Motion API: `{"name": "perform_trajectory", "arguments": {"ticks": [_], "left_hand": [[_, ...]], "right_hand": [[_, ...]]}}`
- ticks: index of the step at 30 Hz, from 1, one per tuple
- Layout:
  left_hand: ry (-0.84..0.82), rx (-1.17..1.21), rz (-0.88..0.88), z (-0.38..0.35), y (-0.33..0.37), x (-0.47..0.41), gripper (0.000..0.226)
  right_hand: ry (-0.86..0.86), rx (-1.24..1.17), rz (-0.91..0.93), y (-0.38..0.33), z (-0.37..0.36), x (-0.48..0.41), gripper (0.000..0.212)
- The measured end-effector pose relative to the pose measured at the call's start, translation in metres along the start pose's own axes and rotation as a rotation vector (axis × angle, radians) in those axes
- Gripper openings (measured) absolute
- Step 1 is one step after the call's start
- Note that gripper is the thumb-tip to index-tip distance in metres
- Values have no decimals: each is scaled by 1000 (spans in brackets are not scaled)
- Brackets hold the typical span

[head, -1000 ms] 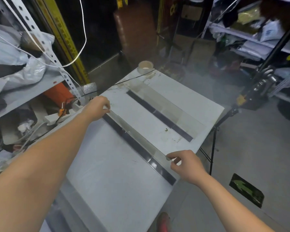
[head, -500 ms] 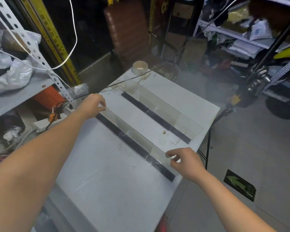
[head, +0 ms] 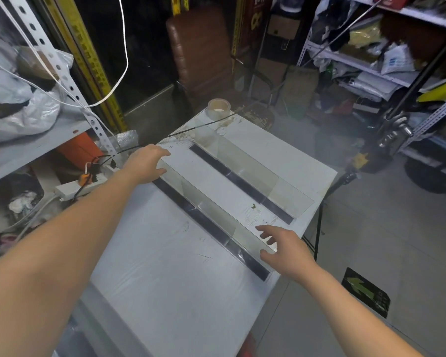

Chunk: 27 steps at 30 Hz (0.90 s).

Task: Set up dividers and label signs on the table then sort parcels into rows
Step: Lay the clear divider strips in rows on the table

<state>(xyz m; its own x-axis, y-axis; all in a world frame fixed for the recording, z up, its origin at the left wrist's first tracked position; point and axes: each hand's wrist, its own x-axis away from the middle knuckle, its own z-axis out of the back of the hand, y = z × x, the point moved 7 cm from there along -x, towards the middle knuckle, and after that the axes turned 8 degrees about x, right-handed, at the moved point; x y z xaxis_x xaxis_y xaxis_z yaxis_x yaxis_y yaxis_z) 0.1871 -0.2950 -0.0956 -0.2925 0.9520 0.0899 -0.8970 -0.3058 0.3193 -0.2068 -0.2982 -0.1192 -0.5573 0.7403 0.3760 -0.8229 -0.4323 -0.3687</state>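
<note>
View from the head camera. A white table [head: 165,279] carries a tape roll [head: 219,109] at its far corner, taken here as the reference. Two clear dividers stand upright on black base strips and run parallel across the table top. The far divider [head: 247,163] begins just in front of the tape roll. The near divider [head: 206,204] stands farther from the tape roll, towards the camera, with a bare band of table between the two.

The left hand [head: 146,163] is at the end of the near divider closest to the tape roll. Its fingers are nearly straight over the top edge and the thumb is set apart below; contact cannot be told. The right hand [head: 286,249] is at the opposite end, farthest from the tape roll, with fingers spread and gripping nothing. A power strip [head: 80,185] lies off the table, to the left of the tape roll.
</note>
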Motion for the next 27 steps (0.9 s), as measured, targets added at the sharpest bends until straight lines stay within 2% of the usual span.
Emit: {"name": "perform_trajectory", "arguments": {"ticks": [4,8,16,24,27], "left_hand": [[29,-74,79,11,2,23,74],[52,-54,80,22,1,59,64],[74,-143,349,38,11,174,56],[175,-127,526,56,60,330,45],[185,-128,566,55,76,378,48]], "right_hand": [[33,103,59,-13,7,3,58],[75,187,123,-35,16,8,59],[128,272,349,-111,25,39,60],[131,313,597,-171,21,105,57],[117,315,677,-187,15,137,56]]}}
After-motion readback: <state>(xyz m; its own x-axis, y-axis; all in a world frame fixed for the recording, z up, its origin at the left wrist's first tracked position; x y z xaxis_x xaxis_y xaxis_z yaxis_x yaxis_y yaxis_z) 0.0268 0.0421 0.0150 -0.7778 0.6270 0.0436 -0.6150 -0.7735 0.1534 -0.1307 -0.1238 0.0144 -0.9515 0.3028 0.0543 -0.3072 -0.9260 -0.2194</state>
